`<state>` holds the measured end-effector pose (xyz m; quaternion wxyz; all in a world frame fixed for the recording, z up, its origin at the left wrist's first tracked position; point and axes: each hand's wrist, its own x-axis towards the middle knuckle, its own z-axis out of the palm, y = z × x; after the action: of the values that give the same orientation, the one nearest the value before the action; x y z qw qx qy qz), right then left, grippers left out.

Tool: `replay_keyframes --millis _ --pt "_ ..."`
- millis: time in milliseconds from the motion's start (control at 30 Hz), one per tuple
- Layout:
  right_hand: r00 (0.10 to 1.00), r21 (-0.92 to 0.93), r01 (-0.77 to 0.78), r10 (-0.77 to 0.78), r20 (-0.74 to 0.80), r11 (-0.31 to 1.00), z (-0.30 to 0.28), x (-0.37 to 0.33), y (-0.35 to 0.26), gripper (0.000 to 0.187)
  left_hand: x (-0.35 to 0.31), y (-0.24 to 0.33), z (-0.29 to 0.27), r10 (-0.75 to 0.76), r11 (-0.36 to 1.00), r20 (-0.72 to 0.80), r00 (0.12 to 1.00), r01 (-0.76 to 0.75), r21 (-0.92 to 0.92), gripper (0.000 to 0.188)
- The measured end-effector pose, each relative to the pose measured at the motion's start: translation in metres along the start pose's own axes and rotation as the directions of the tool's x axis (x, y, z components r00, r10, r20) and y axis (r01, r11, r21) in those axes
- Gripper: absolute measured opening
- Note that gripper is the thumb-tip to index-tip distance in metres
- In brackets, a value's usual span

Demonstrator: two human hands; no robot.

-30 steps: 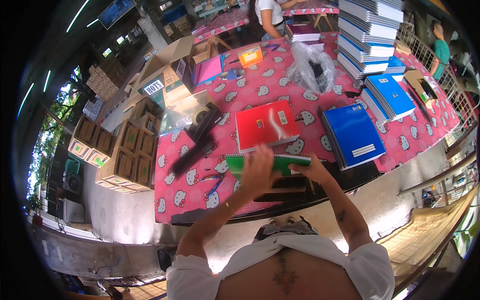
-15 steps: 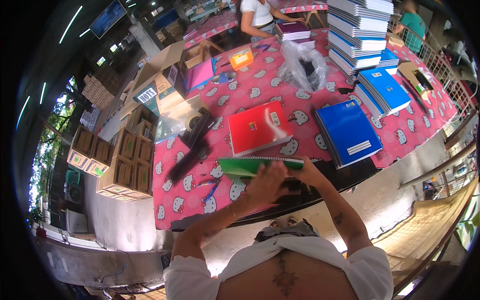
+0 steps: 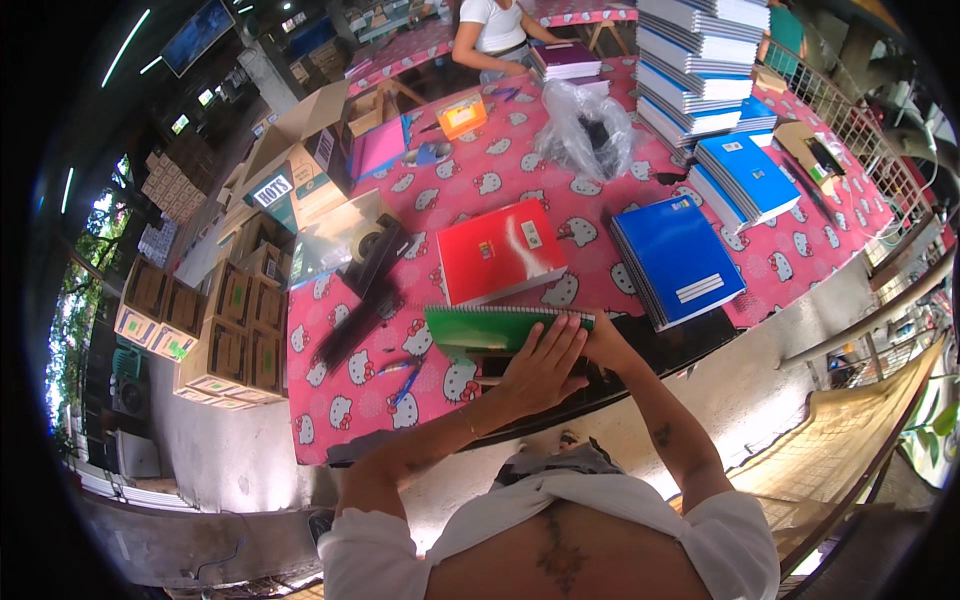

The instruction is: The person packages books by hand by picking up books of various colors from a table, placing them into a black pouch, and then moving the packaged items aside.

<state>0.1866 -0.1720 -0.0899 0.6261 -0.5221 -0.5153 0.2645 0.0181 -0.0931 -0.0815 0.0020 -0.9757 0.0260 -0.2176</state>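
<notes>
I see the left hand [image 3: 548, 360] has shifted rightward along the green notebook [image 3: 470, 325], at lower centre of the frame; it lies flat, gripping nothing, by the right hand [image 3: 607, 343], which pinches the notebook's right end. I judge it better steadied. I count one green notebook, one red notebook [image 3: 490, 262] at centre, one tape dispenser [image 3: 378, 252] left of it.

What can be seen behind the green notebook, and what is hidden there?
Beyond the green notebook lies the red notebook on the pink tablecloth. The green cover hides whatever is directly behind it, and the left hand covers its right part.
</notes>
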Motion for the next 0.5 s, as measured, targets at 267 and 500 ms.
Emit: replay_keyframes --millis 267,500 --pt "0.989 0.060 -0.143 0.140 0.049 0.988 0.006 -0.029 -0.005 0.038 -0.019 0.012 -0.031 -0.162 0.985 -0.056 0.985 0.158 -0.066 0.078" --pt "0.919 -0.408 -0.303 0.151 -0.364 0.861 0.088 -0.115 -0.046 0.051 -0.177 -0.103 -0.042 -0.759 0.617 -0.016 0.651 0.712 -0.335 0.065"
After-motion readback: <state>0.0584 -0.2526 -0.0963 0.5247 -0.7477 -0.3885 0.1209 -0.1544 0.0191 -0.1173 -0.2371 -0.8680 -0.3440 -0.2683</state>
